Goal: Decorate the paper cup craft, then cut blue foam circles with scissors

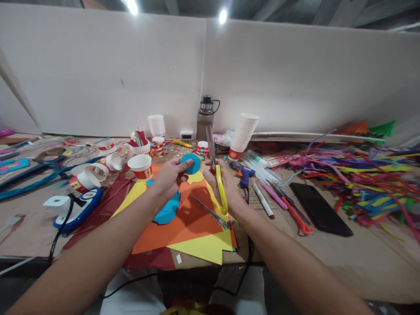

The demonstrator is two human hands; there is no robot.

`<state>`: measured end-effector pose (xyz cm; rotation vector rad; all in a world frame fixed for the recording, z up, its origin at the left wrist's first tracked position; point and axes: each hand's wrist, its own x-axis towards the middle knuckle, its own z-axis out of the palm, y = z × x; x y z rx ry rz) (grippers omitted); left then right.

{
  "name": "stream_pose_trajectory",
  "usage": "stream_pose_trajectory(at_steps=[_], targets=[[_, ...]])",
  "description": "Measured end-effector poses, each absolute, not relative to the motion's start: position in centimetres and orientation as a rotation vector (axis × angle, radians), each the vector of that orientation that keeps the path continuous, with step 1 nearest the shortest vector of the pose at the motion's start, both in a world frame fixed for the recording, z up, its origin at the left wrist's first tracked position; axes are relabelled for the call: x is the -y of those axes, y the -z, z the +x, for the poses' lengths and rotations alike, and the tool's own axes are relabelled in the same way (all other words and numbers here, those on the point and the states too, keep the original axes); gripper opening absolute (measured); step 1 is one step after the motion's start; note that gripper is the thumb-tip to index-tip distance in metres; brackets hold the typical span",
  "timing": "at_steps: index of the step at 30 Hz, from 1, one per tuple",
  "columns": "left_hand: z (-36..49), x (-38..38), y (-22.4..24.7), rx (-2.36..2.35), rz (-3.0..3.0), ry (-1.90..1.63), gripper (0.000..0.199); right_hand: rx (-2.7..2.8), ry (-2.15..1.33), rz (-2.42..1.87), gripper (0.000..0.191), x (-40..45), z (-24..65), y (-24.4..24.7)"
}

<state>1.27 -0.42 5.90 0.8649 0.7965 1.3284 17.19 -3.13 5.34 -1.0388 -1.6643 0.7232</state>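
Between thumb and fingers, my left hand (171, 176) pinches a round blue paper disc (190, 163). A pair of yellow-handled scissors (220, 183) sits in my right hand (226, 181), blades pointing up and away from me. The blades are slightly blurred, so I cannot tell how far apart they are. Below both hands lie orange paper sheets (183, 227) and yellow paper (203, 249). A larger blue paper piece (168, 210) rests on them, partly behind my left wrist. A thin pointed tool (210, 211) lies across the orange paper.
At left are white-and-red paper cups (140, 167) and a blue-and-white power strip (78, 212). A dark bottle (205, 118) and a cup stack (243, 135) stand behind. To the right lie a blue glue gun (245, 175), a black phone (320, 209) and coloured pipe cleaners (377, 175).
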Motion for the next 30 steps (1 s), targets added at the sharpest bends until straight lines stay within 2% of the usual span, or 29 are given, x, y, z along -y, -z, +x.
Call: stream_pose_trajectory(at_steps=[8, 18, 30], targets=[[1.22, 0.32, -6.16, -0.671, 0.687, -1.449, 0.029, 1.903, -0.819, -1.099, 0.037, 3.62, 17.24, -5.26], [1.64, 0.74, -6.10, -0.693, 0.702, -1.472, 0.027, 1.896, -0.814, -1.129, 0.048, 3.84, 17.07, -5.51], [1.77, 0.63, -5.80, -0.732, 0.737, -1.502, 0.026, 1.882, -0.818, -1.154, 0.041, 4.06, 16.96, -5.95]])
